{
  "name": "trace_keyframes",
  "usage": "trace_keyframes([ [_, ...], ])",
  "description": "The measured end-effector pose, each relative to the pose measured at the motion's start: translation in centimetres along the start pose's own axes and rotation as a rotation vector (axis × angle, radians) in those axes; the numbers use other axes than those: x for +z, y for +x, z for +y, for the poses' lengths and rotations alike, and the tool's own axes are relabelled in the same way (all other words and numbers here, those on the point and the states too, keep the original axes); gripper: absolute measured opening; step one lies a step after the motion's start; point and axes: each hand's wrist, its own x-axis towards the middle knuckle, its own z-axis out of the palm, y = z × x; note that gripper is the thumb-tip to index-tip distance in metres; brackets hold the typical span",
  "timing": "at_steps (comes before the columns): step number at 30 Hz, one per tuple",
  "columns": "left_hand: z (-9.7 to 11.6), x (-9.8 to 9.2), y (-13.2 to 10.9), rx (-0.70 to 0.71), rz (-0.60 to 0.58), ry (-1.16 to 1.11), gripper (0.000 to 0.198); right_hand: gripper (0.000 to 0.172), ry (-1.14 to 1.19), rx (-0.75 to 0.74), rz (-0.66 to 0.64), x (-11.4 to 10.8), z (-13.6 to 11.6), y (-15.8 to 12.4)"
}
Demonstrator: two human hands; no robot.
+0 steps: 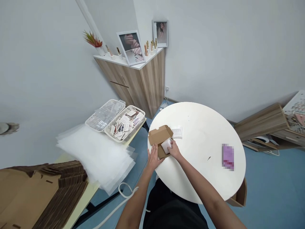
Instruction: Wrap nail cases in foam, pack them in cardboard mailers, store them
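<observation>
A small open cardboard box (159, 135) lies at the left edge of the round white table (202, 159). My left hand (152, 158) rests flat beside the box's near side, fingers stretched out against it. My right hand (174, 150) is closed on a small white packet (166, 145) held over the box's near end. Another white packet (177, 133) lies on the table just right of the box.
A pink object (227, 156) lies on the table's right part. To the left, a side table carries clear bags (95, 152), flat cardboard blanks (43, 190) and two white baskets (125, 123). A wooden cabinet (138, 79) stands at the back; shelving (264, 122) is at right.
</observation>
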Motion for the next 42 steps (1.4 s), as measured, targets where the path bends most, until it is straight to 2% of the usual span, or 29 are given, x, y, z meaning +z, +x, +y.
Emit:
trace_keyframes([
  [4, -0.1, -0.3, -0.3, 0.012, 0.002, -0.056, 0.097, 0.027, -0.103, 0.035, -0.065, 2.4, 0.1, 0.1],
  [8, 0.0, -1.0, -0.2, 0.068, 0.03, -0.016, 0.097, 0.023, -0.185, 0.083, -0.137, 3.7, 0.3, -0.1],
  [10, 0.0, -1.3, 0.0, 0.061, 0.053, 0.023, 0.097, 0.022, -0.267, 0.05, -0.136, 3.9, 0.4, -0.3],
  [14, 0.2, -1.3, 0.2, 0.039, 0.057, 0.08, 0.092, 0.026, -0.43, -0.111, -0.061, 3.5, 0.4, -0.5],
  [18, 0.4, -1.2, 0.5, 0.015, 0.047, 0.093, 0.088, 0.032, -0.474, -0.182, 0.004, 2.8, 0.1, -0.6],
  [22, 0.4, -1.1, 1.0, 0.005, 0.037, 0.084, 0.083, 0.028, -0.318, -0.229, 0.098, 0.9, -0.3, 0.7],
  [26, 0.6, -1.0, 1.6, 0.025, 0.039, 0.088, 0.08, 0.031, -0.118, -0.021, 0.351, -2.8, 0.7, 4.4],
  [28, 0.6, -0.9, 1.9, 0.047, 0.043, 0.089, 0.077, 0.037, -0.122, 0.074, 0.414, -4.4, 1.6, 6.6],
  [31, 0.8, -0.6, 2.2, 0.067, 0.045, 0.103, 0.072, 0.057, -0.199, 0.145, 0.346, -5.8, 3.0, 9.4],
  [34, 1.0, -0.3, 2.1, 0.055, 0.054, 0.128, 0.069, 0.072, -0.282, 0.047, 0.202, -5.9, 3.5, 11.1],
  [37, 1.2, 0.0, 1.7, 0.025, 0.079, 0.146, 0.068, 0.081, -0.379, -0.021, 0.06, -5.9, 2.9, 12.0],
  [39, 1.3, 0.1, 1.3, 0.012, 0.092, 0.169, 0.068, 0.078, -0.466, 0.011, -0.032, -6.1, 2.0, 12.3],
  [42, 1.4, 0.1, 1.0, 0.014, 0.103, 0.21, 0.069, 0.061, -0.553, 0.072, -0.161, -6.7, 0.4, 12.4],
])
